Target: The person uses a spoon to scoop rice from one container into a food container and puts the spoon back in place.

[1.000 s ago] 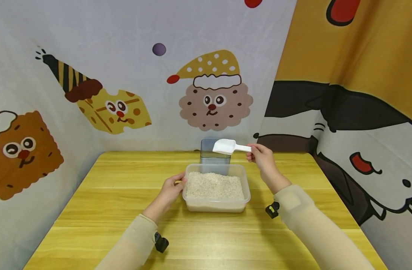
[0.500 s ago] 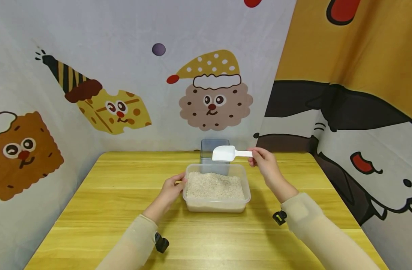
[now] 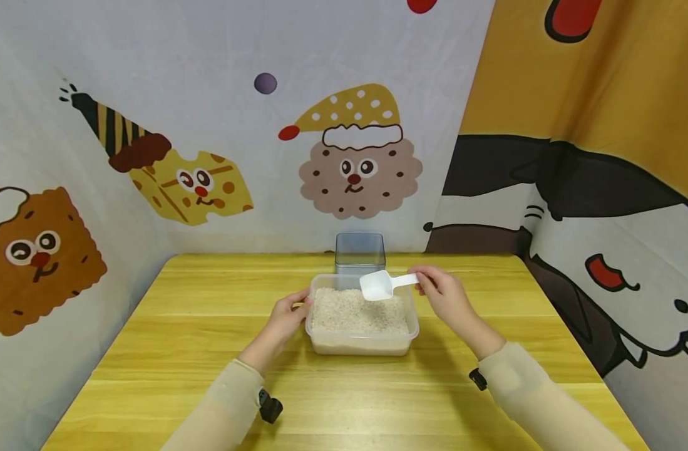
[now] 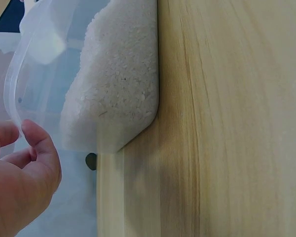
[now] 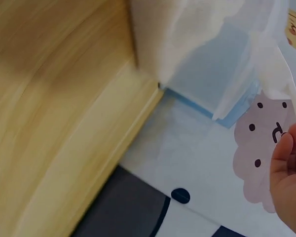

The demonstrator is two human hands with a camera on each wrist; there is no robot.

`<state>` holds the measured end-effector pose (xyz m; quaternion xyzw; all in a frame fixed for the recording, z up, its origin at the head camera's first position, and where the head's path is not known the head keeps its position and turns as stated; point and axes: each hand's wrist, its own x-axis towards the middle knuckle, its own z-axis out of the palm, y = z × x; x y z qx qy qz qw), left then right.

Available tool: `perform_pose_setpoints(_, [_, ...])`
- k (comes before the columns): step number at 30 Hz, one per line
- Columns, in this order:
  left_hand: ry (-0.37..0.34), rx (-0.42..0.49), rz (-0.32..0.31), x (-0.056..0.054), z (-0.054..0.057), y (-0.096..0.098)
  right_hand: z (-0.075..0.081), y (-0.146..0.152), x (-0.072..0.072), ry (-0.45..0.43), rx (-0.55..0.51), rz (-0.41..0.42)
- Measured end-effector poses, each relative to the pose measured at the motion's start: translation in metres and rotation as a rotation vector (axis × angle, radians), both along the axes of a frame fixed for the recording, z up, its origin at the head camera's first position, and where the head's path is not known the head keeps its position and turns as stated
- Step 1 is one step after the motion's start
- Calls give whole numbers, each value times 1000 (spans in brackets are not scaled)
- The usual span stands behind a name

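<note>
Rice (image 3: 352, 313) fills much of a clear plastic box (image 3: 413, 322) at the middle of the table. My left hand (image 3: 287, 316) holds the box's left rim, thumb and fingers pinching at its corner, as the left wrist view shows with the hand (image 4: 32, 168) at the rim. With its fingertips, my right hand (image 3: 446, 304) grips the handle of a white scoop (image 3: 376, 285). The scoop's bowl hangs over the back part of the rice, tilted toward me, and looks bare inside. In the right wrist view the scoop (image 5: 274, 74) shows behind the box wall.
A bluish see-through container (image 3: 359, 249) stands right behind the box, near the back edge of the wooden table (image 3: 208, 285). A cloth printed with cartoon figures (image 3: 208, 56) hangs behind and along both sides.
My right hand has lowered the scoop from over the bluish container toward me, to above the rice, tilting its bowl. The left hand and box have stayed in place.
</note>
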<state>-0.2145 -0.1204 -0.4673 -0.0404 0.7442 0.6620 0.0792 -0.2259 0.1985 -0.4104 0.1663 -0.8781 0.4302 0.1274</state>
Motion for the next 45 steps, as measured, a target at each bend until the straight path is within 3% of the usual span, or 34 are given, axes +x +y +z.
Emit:
perform_pose_setpoints(6, [4,-1,1,0,-1,0,-3,7,7,228,287,41])
perform_pose_setpoints(14, [-2,1,-23,0,1,0,-10,11,9,395,435,131])
perform_pose_setpoints(22, [-7,-18,-5,-2,-4,-1,-9,6,9,547,578,207])
perform_pose_setpoints(26, [-6,-7,-6,-1,-4,-2,-8,1,10,556,627,239])
perform_pose_setpoints(29, [22,4,-14,0,-4,-4,-6,-2,12,478,633,236])
perform_pose_setpoints(34, [41,7,-19,0,-3,-5,-2,-5,13,202,549,176])
perform_pose_setpoints(42, [0,1,-4,-1,-1,-2,-5,1,11,-258,261,37])
perform_pose_setpoints(45, [-5,0,-5,-2,-2,-2,-9,2,10,-368,133,33])
